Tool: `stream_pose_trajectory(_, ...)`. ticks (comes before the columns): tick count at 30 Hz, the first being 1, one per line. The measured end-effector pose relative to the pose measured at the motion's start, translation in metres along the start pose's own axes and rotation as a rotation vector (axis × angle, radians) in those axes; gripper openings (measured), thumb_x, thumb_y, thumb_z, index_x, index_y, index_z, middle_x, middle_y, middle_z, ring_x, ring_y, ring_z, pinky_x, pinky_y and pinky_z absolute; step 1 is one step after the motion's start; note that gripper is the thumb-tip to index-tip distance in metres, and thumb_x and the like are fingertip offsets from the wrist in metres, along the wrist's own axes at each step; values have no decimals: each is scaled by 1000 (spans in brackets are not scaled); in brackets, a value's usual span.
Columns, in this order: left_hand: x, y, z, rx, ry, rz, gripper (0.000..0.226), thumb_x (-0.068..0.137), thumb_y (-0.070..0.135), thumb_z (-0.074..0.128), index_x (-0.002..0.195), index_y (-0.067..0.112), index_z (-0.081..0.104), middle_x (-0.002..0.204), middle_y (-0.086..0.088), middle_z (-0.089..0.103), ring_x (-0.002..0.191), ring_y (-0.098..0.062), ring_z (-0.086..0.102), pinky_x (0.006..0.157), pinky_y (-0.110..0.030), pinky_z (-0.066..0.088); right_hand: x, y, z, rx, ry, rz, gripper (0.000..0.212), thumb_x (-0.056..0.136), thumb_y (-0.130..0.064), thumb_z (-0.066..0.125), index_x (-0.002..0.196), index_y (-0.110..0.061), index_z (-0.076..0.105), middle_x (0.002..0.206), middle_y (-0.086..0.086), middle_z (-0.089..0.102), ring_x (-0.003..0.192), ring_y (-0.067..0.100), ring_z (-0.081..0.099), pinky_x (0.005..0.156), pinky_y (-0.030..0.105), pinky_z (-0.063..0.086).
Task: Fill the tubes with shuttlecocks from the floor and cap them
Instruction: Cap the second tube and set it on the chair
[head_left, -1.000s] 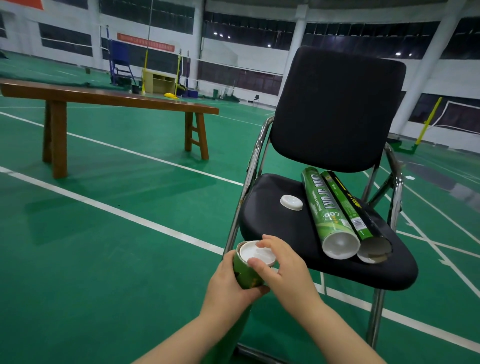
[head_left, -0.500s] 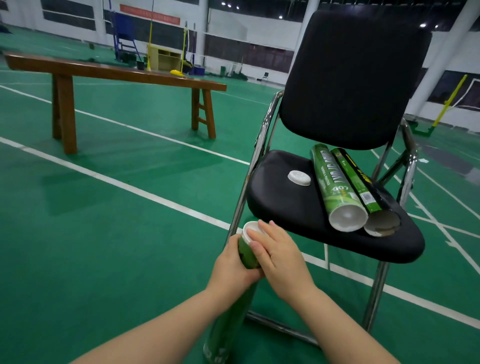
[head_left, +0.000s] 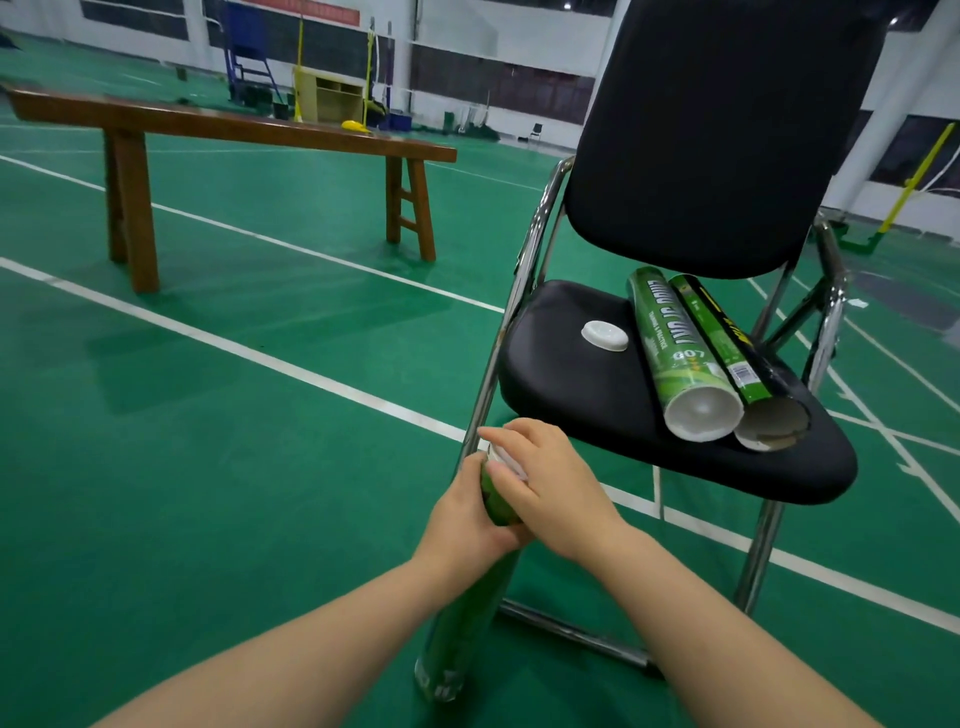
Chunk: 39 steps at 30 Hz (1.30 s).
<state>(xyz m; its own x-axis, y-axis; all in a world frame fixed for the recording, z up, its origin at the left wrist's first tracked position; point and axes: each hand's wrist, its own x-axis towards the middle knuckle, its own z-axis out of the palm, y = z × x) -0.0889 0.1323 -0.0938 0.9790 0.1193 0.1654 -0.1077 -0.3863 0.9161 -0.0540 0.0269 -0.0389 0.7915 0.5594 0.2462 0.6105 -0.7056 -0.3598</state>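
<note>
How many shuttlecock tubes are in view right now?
3. One green cardboard tube stands on the floor, gripped by the left hand, right hand on its white cap. Two lie side by side on the black chair seat: a bright green tube and a green-and-black tube. None seem hidden.

green tube: possibly "607" | dark tube: barcode label, digits unreadable

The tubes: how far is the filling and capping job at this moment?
Done: the green tube on the chair looks capped. In hand: the left hand grips the held tube while the right hand fits a white cap on it. Left: the dark tube shows an open end; a loose cap lies on the seat.
</note>
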Motion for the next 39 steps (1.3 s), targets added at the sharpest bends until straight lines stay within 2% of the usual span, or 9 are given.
stream_pose_trajectory(4, 1, -4, 2, 9, 14, 22, 58, 58, 28, 73, 102, 31, 36, 85, 12, 55, 73, -3, 52, 54, -9, 36, 1, -3, 7, -111, 36, -59, 50, 89, -34, 24, 130, -19, 49, 132, -5, 49, 124, 13, 40, 106, 25, 23)
stream_pose_trajectory(8, 5, -13, 0, 27, 10, 44, 55, 62, 25, 72, 104, 27, 38, 88, 16, 53, 76, -2, 53, 55, -9, 35, 3, -4, 13, -182, 15, -83, 58, 90, -35, 15, 140, -18, 39, 148, -4, 37, 139, 11, 25, 112, 21, 6)
stream_pose_trajectory(14, 7, -19, 0, 71, 37, 120, 59, 58, 47, 49, 110, 22, 41, 95, 17, 52, 77, 4, 53, 61, -4, 36, 3, -8, 17, -237, -51, -101, 64, 87, -46, 16, 143, -19, 32, 152, -4, 28, 142, 11, 19, 113, 24, 5)
stream_pose_trajectory(19, 5, -19, -8, -12, 69, 47, 45, 71, 12, 69, 106, 18, 40, 85, 17, 52, 69, 4, 52, 55, -4, 37, 12, -16, 15, -232, -197, -71, 58, 94, -30, 37, 148, -16, 20, 156, 1, 16, 143, 13, 12, 114, 28, 3)
stream_pose_trajectory(23, 1, -24, -19, -12, 38, -8, 63, 70, -3, 73, 109, 32, 37, 93, 22, 50, 81, 8, 51, 64, 0, 39, 23, -25, 13, -281, -325, -52, 66, 91, -33, 39, 148, -14, 13, 157, 3, 10, 144, 18, 8, 117, 37, 7)
stream_pose_trajectory(27, 3, -16, -24, -14, -25, -5, 64, 69, -3, 74, 95, 44, 39, 94, 23, 51, 86, 2, 54, 65, 0, 40, 21, -29, 6, -233, -259, 5, 64, 87, -36, 45, 146, -19, 24, 156, 2, 16, 144, 21, 10, 117, 42, 10)
stream_pose_trajectory(32, -2, -11, -16, -61, -78, -57, 56, 69, 2, 76, 106, 29, 45, 95, 16, 54, 87, 0, 55, 62, 1, 40, 16, -34, 6, -77, -180, 278, 49, 85, -37, 48, 132, -27, 41, 141, 13, 34, 132, 37, 29, 108, 45, 29)
stream_pose_trajectory(36, -9, -1, -18, 146, -229, -194, 72, 58, 41, 81, 117, 18, 48, 102, 6, 58, 104, -19, 59, 77, -29, 50, 13, -40, -19, -144, -329, 435, 51, 78, -34, 62, 123, -16, 47, 113, 9, 56, 96, 28, 57, 71, 34, 49)
stream_pose_trajectory(39, -22, -4, -38, 270, -630, -730, 78, 78, 47, 66, 138, 16, 28, 132, -8, 45, 120, -34, 46, 84, -51, 48, -3, -39, -31, -93, -296, 503, 43, 70, -34, 68, 107, -15, 55, 101, 4, 60, 86, 24, 60, 65, 33, 52)
